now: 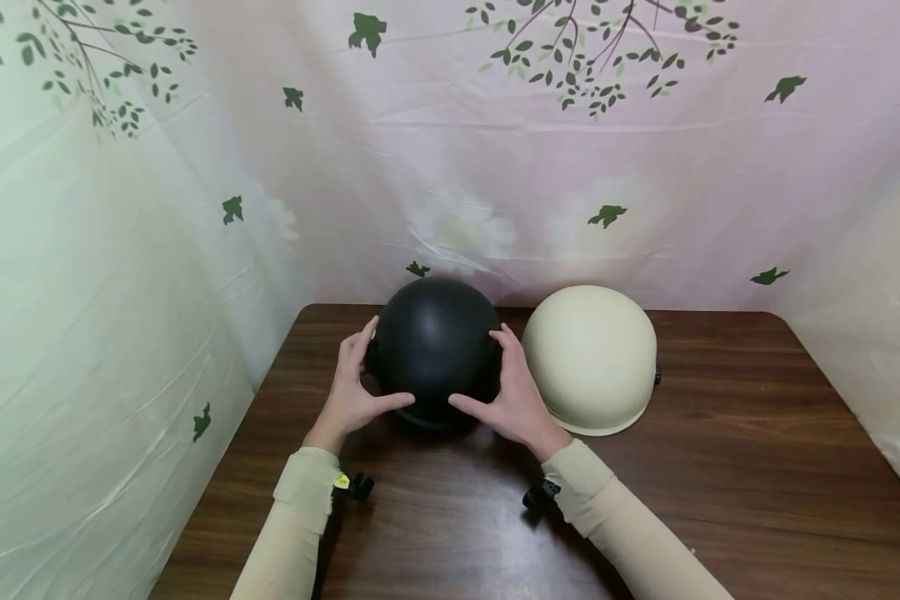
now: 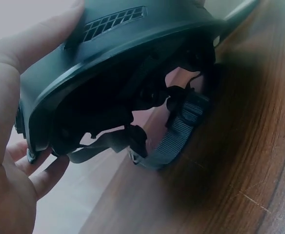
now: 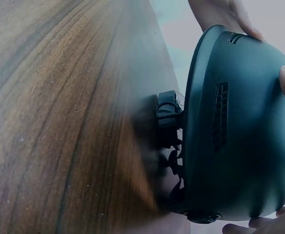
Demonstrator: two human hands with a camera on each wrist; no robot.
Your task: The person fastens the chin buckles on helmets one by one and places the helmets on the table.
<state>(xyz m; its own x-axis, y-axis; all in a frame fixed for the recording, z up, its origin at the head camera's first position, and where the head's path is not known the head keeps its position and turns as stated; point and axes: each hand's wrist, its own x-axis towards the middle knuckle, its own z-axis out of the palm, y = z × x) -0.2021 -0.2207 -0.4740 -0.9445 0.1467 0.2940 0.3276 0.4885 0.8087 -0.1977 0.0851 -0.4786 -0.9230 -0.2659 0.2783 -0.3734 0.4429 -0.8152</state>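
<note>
A smooth black helmet (image 1: pixel 435 342) is held between both hands near the back of the table, its dome facing up. My left hand (image 1: pixel 348 400) grips its left side, with the thumb on the near face and fingertips under the rim in the left wrist view. On the opposite side my right hand (image 1: pixel 521 404) holds the dome between thumb and fingers. The left wrist view shows the rim raised off the wood, a vent grille (image 2: pixel 115 22), and a buckled chin strap (image 2: pixel 181 129) hanging below. Whether the strap touches the table cannot be told.
A cream helmet (image 1: pixel 588 358) stands on the table just right of the black one, a dark knob (image 1: pixel 657 375) on its side. The brown wooden table (image 1: pixel 450 533) meets a printed cloth backdrop (image 1: pixel 457 150) at its back edge. Cloth also hangs along both sides.
</note>
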